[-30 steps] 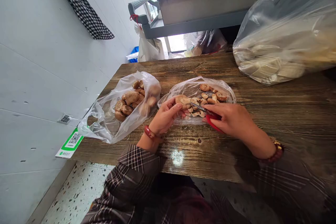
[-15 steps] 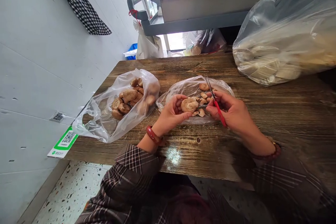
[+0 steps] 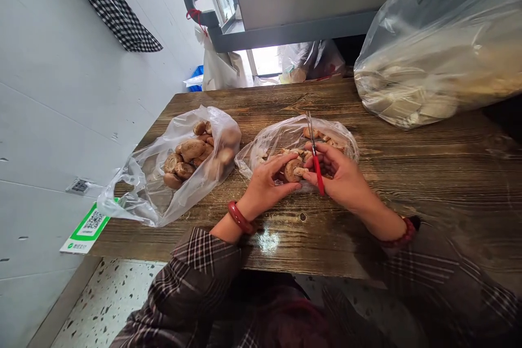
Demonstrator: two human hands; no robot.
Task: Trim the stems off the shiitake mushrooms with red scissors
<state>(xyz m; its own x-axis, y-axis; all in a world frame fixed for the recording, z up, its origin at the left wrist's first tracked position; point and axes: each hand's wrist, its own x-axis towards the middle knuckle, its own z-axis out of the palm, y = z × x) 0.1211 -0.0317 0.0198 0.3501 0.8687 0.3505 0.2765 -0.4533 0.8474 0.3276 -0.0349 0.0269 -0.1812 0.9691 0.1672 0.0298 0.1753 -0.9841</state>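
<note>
My left hand (image 3: 272, 178) grips a brown mushroom (image 3: 292, 170) by its cap, the pale stem facing right. In my right hand (image 3: 340, 174) is a pair of scissors (image 3: 316, 162) with red handles, blades pointing away from me; its fingertips meet the mushroom's stem. Both hands are over the near part of a clear plastic bag (image 3: 267, 138) that holds mushrooms and pale stem pieces. To the left, another plastic bag (image 3: 149, 196) lies open with several whole mushrooms (image 3: 191, 149) in it.
A big clear bag of pale flat items (image 3: 411, 95) stands at the right of the wooden table (image 3: 277, 99). A QR-code card (image 3: 87, 231) sits at the left edge by the white wall (image 3: 36, 92). Beyond the table is a grey metal frame (image 3: 293, 32).
The mushroom has turned in my left hand, so its stem now points right. My right hand has come closer, and its fingers now touch the stem; the scissors stand more upright.
</note>
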